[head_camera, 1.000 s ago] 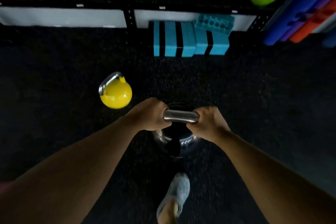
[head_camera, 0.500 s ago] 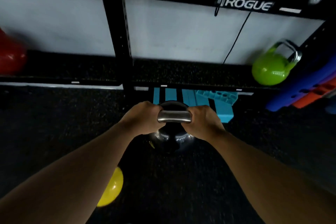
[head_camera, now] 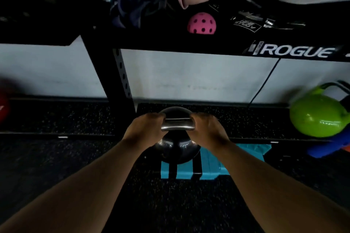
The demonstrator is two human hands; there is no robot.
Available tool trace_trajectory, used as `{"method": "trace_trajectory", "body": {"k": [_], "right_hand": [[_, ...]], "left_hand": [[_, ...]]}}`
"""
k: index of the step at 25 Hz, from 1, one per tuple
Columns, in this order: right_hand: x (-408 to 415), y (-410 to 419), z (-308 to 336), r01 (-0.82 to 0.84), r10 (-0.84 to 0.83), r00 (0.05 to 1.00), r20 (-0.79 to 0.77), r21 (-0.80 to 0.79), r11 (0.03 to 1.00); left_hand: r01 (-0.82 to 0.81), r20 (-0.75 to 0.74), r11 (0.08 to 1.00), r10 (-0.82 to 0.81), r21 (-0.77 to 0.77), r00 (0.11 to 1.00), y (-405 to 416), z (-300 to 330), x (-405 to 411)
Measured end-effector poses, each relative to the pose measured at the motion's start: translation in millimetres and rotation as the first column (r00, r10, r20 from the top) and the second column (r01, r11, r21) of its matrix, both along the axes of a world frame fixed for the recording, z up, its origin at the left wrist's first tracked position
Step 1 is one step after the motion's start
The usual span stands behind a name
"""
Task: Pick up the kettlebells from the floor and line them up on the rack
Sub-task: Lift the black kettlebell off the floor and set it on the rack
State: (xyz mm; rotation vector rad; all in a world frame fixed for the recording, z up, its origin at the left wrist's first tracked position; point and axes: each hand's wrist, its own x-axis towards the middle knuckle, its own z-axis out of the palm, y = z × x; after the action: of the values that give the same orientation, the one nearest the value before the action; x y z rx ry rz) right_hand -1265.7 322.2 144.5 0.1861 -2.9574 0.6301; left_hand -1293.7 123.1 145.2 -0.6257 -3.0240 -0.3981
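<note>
A black kettlebell (head_camera: 177, 149) with a steel handle hangs in the air in front of the rack's lower shelf (head_camera: 246, 119). My left hand (head_camera: 145, 128) grips the left end of the handle and my right hand (head_camera: 206, 128) grips the right end. The bell sits level with the shelf's front edge. A green kettlebell (head_camera: 318, 115) rests on the same shelf at the far right. A red kettlebell (head_camera: 2, 108) shows at the left edge on the left shelf section.
A black rack upright (head_camera: 115, 73) stands just left of the held bell. Blue foam blocks (head_camera: 210, 164) lie on the floor under the shelf. The upper shelf holds a pink perforated ball (head_camera: 201, 23), cloth and straps. Blue rolls (head_camera: 325, 147) lean at right.
I have lifted the black kettlebell from near the floor up to the shelf and stepped closer. The yellow kettlebell on the floor has dropped out of view.
</note>
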Motion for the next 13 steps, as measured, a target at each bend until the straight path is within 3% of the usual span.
{"method": "trace_trajectory", "body": {"k": [6,13], "right_hand": [[-82.5,17.9,-15.9,-0.039,0.031,0.997,-0.066,-0.129,0.991],[-141.0,22.8,-26.7,0.022,-0.024,1.000,-0.009,-0.169,0.985]], "left_hand": [[-0.007,0.049,0.999,0.005,0.043,0.999,25.0,-0.4,-82.3],[-0.024,0.101,0.993,0.012,0.113,0.995,34.1,-18.7,-140.2]]}}
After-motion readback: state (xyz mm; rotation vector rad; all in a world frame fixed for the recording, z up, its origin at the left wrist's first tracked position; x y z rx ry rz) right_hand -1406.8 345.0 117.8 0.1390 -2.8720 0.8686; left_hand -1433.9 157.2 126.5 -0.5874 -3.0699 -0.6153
